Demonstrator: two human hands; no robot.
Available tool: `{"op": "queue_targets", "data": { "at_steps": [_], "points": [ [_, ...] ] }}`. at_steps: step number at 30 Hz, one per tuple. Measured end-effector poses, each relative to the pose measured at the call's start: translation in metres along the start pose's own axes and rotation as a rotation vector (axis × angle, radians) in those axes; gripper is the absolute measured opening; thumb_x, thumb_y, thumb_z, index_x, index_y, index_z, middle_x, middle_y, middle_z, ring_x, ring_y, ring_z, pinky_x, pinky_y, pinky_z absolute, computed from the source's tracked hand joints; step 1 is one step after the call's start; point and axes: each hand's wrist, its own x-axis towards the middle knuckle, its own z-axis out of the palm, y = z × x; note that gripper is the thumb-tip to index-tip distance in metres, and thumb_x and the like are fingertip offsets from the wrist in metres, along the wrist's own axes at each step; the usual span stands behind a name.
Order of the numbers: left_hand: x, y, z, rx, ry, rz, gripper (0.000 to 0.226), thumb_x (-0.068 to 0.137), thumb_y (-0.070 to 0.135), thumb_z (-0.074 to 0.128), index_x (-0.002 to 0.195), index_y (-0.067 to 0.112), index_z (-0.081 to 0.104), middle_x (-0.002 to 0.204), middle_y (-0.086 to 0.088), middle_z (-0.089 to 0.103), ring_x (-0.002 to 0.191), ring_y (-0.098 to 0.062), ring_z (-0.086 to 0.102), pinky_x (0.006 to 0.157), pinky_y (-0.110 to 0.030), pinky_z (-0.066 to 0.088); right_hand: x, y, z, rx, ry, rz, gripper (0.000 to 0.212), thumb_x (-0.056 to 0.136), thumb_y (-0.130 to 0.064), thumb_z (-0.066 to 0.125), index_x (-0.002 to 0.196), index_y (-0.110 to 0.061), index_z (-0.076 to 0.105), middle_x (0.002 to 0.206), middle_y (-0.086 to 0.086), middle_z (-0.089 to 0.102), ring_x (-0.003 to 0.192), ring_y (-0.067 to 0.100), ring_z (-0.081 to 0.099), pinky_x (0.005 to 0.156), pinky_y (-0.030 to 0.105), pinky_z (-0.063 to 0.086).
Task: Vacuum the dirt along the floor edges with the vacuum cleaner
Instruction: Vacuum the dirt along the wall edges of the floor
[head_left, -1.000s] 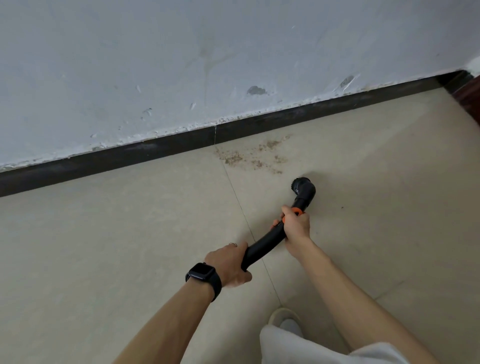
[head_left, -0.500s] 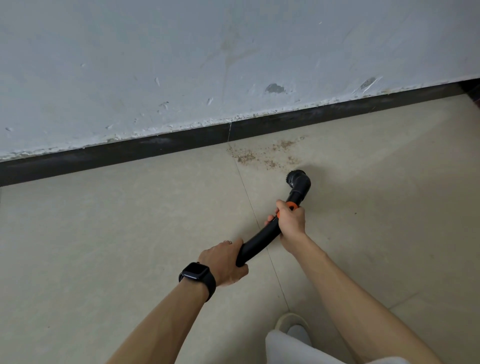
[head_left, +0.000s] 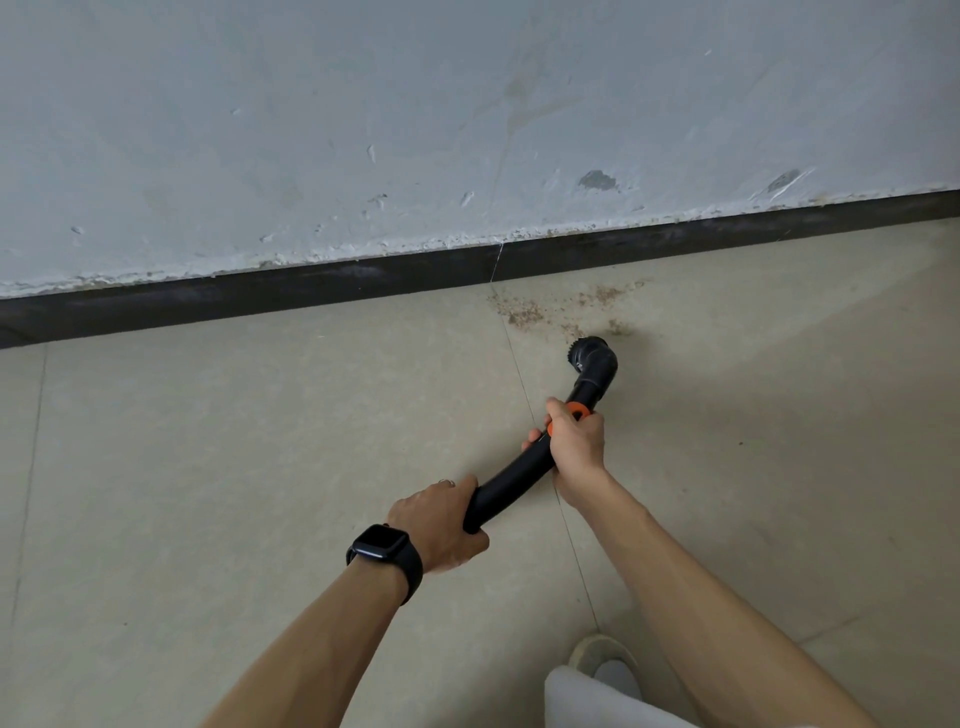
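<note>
Low over the floor (head_left: 208, 467), the right hand (head_left: 576, 449) wraps its grip round the black vacuum hose (head_left: 511, 486) at the orange collar (head_left: 577, 410); the left hand (head_left: 441, 525) clenches the hose's near end, both forearms stretched forward. Farther out, the brush nozzle (head_left: 589, 353) sits by brown dirt (head_left: 524, 312) beside the dark skirting (head_left: 311, 291).

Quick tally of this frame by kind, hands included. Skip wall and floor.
Hands: 2, the left hand and the right hand, both gripping the hose
Vacuum hose: 1, black vacuum hose
Watches: 1, black watch on the left wrist
Shoes: 1, pale shoe
Dirt patches: 1, brown dirt patch by the baseboard
Total: 6
</note>
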Motion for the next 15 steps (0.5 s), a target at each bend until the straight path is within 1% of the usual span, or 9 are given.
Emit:
{"op": "queue_targets", "data": {
  "at_steps": [5,11,15],
  "points": [
    [-0.005,-0.010,-0.003,-0.019,0.019,-0.020,0.028,0.087,0.039,0.056,0.109,0.025,0.046,0.096,0.005,0.054,0.080,-0.020,0.054,0.068,-0.029,0.040,-0.003,0.003,0.013,-0.003,-0.019,0.014,0.025,0.098,-0.015,0.064,0.113,-0.011,0.045,0.087,0.010,0.049,0.046,0.017,0.054,0.056,0.035,0.055],
    [-0.008,-0.021,-0.005,-0.040,0.026,-0.037,0.028,0.087,0.039,0.056,0.110,0.026,0.045,0.097,0.005,0.056,0.079,-0.019,0.054,0.067,-0.029,0.040,-0.006,0.005,0.027,-0.014,-0.033,0.017,0.027,0.098,-0.015,0.065,0.115,-0.011,0.045,0.085,0.009,0.050,0.047,0.017,0.055,0.055,0.034,0.055],
    [-0.010,-0.026,-0.007,-0.047,0.034,-0.044,0.028,0.087,0.040,0.056,0.109,0.026,0.045,0.095,0.006,0.053,0.079,-0.019,0.054,0.067,-0.029,0.040,-0.008,0.006,0.034,-0.024,-0.051,0.014,0.027,0.098,-0.014,0.065,0.115,-0.011,0.044,0.085,0.009,0.051,0.048,0.018,0.055,0.057,0.035,0.055]
  ]
}}
